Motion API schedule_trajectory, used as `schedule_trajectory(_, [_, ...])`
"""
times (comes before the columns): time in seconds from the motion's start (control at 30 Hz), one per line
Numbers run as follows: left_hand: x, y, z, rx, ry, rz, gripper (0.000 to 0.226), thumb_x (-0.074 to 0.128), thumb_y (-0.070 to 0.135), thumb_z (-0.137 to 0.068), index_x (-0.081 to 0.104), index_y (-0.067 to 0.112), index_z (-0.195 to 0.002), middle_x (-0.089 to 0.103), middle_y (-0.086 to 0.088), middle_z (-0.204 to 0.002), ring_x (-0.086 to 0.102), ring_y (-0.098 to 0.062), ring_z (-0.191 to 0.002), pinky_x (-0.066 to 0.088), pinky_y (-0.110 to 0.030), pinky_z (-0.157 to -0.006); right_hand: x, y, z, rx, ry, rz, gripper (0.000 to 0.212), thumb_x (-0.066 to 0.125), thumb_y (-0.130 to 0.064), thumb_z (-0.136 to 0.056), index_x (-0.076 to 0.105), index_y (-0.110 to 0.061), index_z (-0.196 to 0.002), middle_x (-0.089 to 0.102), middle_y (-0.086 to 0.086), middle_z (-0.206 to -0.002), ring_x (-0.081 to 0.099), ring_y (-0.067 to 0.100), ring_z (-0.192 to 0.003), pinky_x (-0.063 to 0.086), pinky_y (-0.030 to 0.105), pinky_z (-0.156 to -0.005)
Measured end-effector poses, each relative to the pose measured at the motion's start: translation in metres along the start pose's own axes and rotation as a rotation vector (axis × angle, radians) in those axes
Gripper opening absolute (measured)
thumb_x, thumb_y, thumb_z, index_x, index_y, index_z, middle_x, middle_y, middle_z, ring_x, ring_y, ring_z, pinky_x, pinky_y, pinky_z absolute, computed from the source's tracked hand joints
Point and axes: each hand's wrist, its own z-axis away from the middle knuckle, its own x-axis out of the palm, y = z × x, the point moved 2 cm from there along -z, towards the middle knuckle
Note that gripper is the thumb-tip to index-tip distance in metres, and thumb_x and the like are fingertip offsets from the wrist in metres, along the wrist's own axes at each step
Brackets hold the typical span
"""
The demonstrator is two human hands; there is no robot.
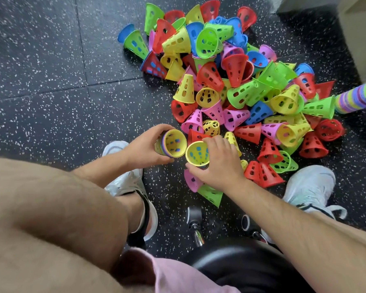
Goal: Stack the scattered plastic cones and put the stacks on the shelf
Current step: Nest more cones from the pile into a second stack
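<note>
Stool (pixel 241 269): black seat, nearest the camera, well short of the pile's near edge; two of its castors show just beyond the seat.
Left shoe (pixel 123 182): white, on the floor, near-left of the pile, apart from it.
Right shoe (pixel 309 185): white, at the pile's near-right edge, just beside two red cones.
Left hand (pixel 146 150): at the pile's near-left edge, fingers and thumb curled round a short stack (pixel 174 143). Yellow cone innermost, mouth towards the camera, coloured rims showing behind it.
Right hand (pixel 219 163): over the pile's near edge, fingers on top and thumb under, gripping a yellow cone (pixel 197 154). Mouth towards the camera, blue showing through its holes; its rim is just beside the short stack's rim, contact not clear.
Pile (pixel 230 85): loose red, yellow, green, blue and pink perforated cones, mostly on their sides, spread over the floor (pixel 40 70) of black speckled tiles.
Long stack (pixel 357 96): many nested cones, striped purple, green and pink, lying at the pile's right side and running out of view.
</note>
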Motion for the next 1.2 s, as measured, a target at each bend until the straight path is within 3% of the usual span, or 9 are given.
schedule_trajectory(0.2, [-0.004,-0.001,-0.001,-0.013,0.075,0.047,0.077,0.097,0.011,-0.068,0.055,0.021,-0.132,0.064,0.004,-0.128,0.062,-0.012,-0.118,0.047,-0.036,-0.109,-0.021,0.011,-0.011,0.118,0.196,-0.504,0.073,0.065,-0.060,-0.078,0.051,-0.011,-0.131,0.047,0.000,-0.116,0.052,0.019,-0.108,0.046,0.038,-0.097])
schedule_trajectory(0.37, [-0.003,0.009,-0.005,0.020,0.072,0.060,0.079,0.097,0.017,-0.069,0.056,0.019,-0.136,0.064,0.006,-0.130,0.062,-0.009,-0.121,0.048,-0.034,-0.109,-0.026,-0.005,-0.022,0.117,0.185,-0.752,0.074,0.057,-0.056,-0.083,0.047,-0.009,-0.139,0.046,-0.002,-0.126,0.048,0.011,-0.119,0.037,0.020,-0.104])
schedule_trajectory(0.53, [0.000,0.015,-0.005,0.062,0.062,0.000,0.077,0.097,0.027,-0.069,0.055,0.031,-0.134,0.062,0.016,-0.127,0.059,0.003,-0.116,0.049,-0.027,-0.103,-0.021,-0.018,-0.026,0.093,0.097,-0.750,0.072,0.058,-0.058,-0.083,0.045,-0.016,-0.140,0.049,-0.002,-0.131,0.046,0.015,-0.126,0.039,0.041,-0.109])
schedule_trajectory(0.67, [0.002,0.018,-0.003,0.068,0.057,0.055,0.077,0.094,0.036,-0.069,0.055,0.029,-0.134,0.064,0.013,-0.129,0.063,-0.005,-0.118,0.050,-0.032,-0.106,-0.015,-0.018,-0.025,0.076,0.032,-0.679,0.077,0.054,-0.064,-0.085,0.038,-0.021,-0.147,0.044,-0.004,-0.145,0.037,0.014,-0.137,0.031,0.043,-0.115])
schedule_trajectory(0.83, [0.004,0.024,-0.005,0.088,0.004,0.031,0.076,0.082,0.051,-0.070,0.055,0.025,-0.136,0.063,0.013,-0.128,0.061,0.000,-0.118,0.047,-0.021,-0.104,-0.005,-0.013,-0.020,-0.016,-0.114,-0.461,0.084,0.047,-0.076,-0.084,0.031,-0.028,-0.151,0.034,-0.011,-0.151,0.029,0.013,-0.141,0.023,0.034,-0.116])
schedule_trajectory(0.9, [0.007,0.021,-0.006,0.077,-0.016,0.011,0.078,0.091,0.042,-0.069,0.055,0.027,-0.136,0.063,0.014,-0.129,0.060,0.000,-0.118,0.047,-0.023,-0.104,-0.005,-0.003,-0.015,0.042,-0.014,-0.473,0.070,0.050,-0.067,-0.089,0.041,-0.022,-0.142,0.047,-0.006,-0.138,0.041,0.014,-0.129,0.034,0.034,-0.111])
schedule_trajectory(1.0, [0.012,0.016,-0.008,0.071,-0.064,-0.025,0.081,0.097,0.028,-0.069,0.054,0.027,-0.138,0.061,0.014,-0.131,0.058,0.000,-0.121,0.046,-0.026,-0.107,-0.005,0.018,-0.005,0.205,0.158,-0.382,0.038,0.056,-0.052,-0.090,0.054,-0.017,-0.106,0.053,-0.006,-0.101,0.048,0.016,-0.098,0.048,0.039,-0.088])
schedule_trajectory(1.07, [0.015,0.014,-0.010,0.068,-0.094,-0.037,0.083,0.097,0.030,-0.069,0.053,0.025,-0.140,0.060,0.013,-0.134,0.058,-0.004,-0.123,0.046,-0.032,-0.109,-0.001,0.028,0.000,0.307,0.106,-0.275,0.037,0.056,-0.057,-0.090,0.050,-0.020,-0.091,0.050,-0.008,-0.089,0.046,0.016,-0.089,0.048,0.037,-0.079])
schedule_trajectory(1.2, [0.019,0.015,-0.011,0.063,-0.111,-0.042,0.086,0.091,0.046,-0.065,0.053,0.028,-0.140,0.060,0.015,-0.135,0.058,-0.005,-0.125,0.047,-0.036,-0.109,0.007,0.036,0.002,0.456,-0.026,-0.210,0.047,0.052,-0.071,-0.084,0.050,-0.025,-0.088,0.053,-0.009,-0.089,0.046,0.017,-0.093,0.045,0.035,-0.079])
